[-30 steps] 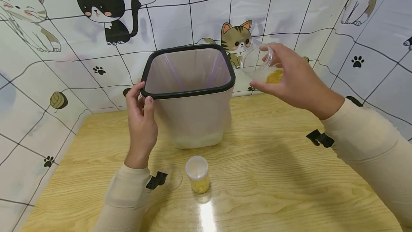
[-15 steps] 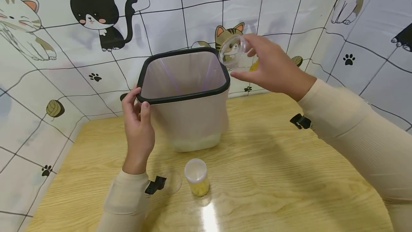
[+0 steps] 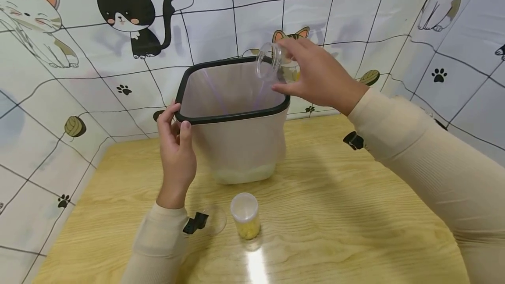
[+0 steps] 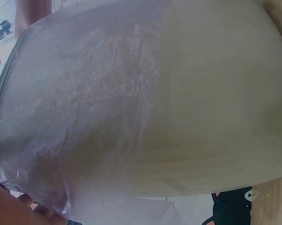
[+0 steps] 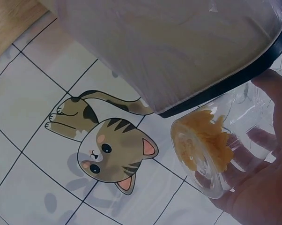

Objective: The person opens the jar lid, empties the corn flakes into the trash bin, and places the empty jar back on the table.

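A pale trash bin (image 3: pixel 244 148) with a black rim and a thin clear liner stands on the table. My left hand (image 3: pixel 177 161) holds its left corner at the rim, thumb in front and fingers at the side. My right hand (image 3: pixel 317 73) grips a clear plastic jar (image 3: pixel 267 62), tilted on its side, its mouth over the bin's right rim. In the right wrist view, a clump of orange-yellow pieces (image 5: pixel 209 140) sits at the jar's bottom end. The left wrist view is mostly filled by the bin's wall and liner (image 4: pixel 108 89).
A second, narrower clear jar (image 3: pixel 245 216) with yellow pieces in its lower part stands on the wooden table (image 3: pixel 311 218) in front of the bin. Beside it lies a clear round disc (image 3: pixel 218 219), partly behind the left sleeve. A cat-print wall covering (image 3: pixel 213 25) rises behind the bin.
My right hand has moved left with the jar, from beside the bin to over its right rim. The left hand keeps its place at the bin's corner.
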Motion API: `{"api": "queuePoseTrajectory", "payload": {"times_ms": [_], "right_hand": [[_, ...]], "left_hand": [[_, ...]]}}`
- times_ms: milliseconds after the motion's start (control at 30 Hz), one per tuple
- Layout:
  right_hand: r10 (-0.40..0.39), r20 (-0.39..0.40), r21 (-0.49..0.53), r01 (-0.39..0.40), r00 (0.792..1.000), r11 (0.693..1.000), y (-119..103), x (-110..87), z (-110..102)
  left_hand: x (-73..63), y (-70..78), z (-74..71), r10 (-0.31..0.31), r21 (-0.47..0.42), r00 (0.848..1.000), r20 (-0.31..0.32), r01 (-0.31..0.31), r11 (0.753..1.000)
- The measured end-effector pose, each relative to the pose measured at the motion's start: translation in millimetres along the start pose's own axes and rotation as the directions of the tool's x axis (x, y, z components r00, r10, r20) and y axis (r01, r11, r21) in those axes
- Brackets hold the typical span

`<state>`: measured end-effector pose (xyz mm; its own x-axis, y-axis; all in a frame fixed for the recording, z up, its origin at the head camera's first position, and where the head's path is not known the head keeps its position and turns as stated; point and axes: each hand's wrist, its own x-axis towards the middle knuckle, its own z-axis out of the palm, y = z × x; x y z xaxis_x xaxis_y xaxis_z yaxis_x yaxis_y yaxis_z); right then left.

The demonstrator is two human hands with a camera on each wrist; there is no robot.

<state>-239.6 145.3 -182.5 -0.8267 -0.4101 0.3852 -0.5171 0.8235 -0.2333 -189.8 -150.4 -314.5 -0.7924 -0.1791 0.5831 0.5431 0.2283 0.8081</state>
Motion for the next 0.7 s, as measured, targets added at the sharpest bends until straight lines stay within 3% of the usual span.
{"api": "queuePoseTrajectory", "payload": {"times_ms": [367,700], "right_hand": [[-0.032,-0.011,-0.119,0.031,0.999,0.992,-9,19.6,9],[-0.062,-0.029,-0.155,0.057,0.998,0.986,-16,26.8,14]], "left_hand": [[-0.2,-0.9,0.4,0.006,0.01,1.0,-0.004,-0.006,1.0],[2.1,-4.9,1.2,0.027,-0.002,1.0,-0.01,-0.027,1.0]]}}
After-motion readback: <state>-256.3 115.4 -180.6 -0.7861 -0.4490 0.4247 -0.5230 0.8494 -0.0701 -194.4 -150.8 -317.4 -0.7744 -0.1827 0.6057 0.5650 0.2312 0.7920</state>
